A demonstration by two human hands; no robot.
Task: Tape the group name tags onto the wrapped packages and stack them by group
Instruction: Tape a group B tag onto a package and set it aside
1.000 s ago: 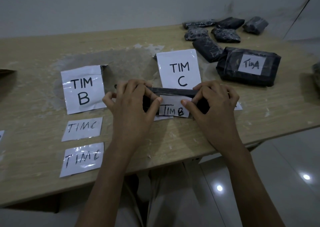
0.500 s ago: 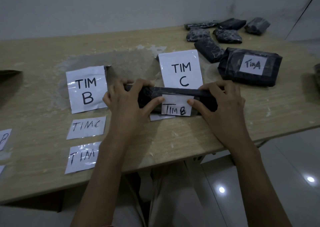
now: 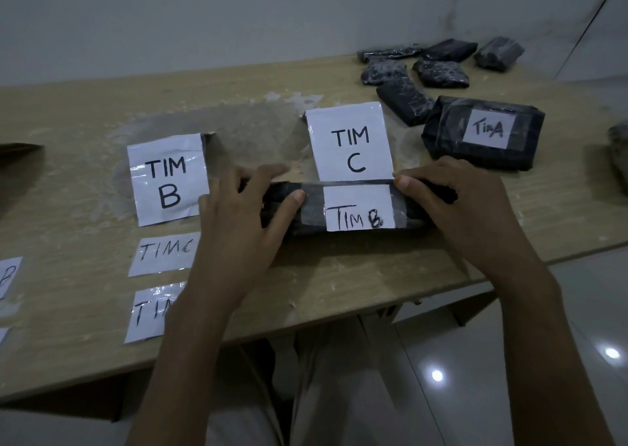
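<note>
The left forearm covered part of the lowest paper tag [image 3: 149, 313], leaving only "TIM" legible. Another tag [image 3: 8, 275] was cut off by the left edge, its writing unreadable. A dark object [image 3: 620, 160] at the right edge was also cut off and too dim to identify. Both ends of the wrapped package [image 3: 314, 213] were hidden under the hands.

The name tag [image 3: 358, 209] taped to its front face read "TIM B". On the table [image 3: 85, 112] lay a "TIM C" sheet [image 3: 350, 143] just behind the package and a "TIM B" sheet [image 3: 168, 179] to its left, with a small "TIM C" tag [image 3: 163, 253] below that. Further right sat a larger package [image 3: 452, 146] tagged "Tim A", with several unlabelled dark packages [image 3: 438, 68] beyond it.

The left hand [image 3: 238, 214] gripped the package's left end, fingers curled over the top and thumb pressed on the front beside the tag. The right hand [image 3: 452, 207] gripped the right end, fingers wrapped over it, thumb on the top edge. The package sat on the table near its front edge.
</note>
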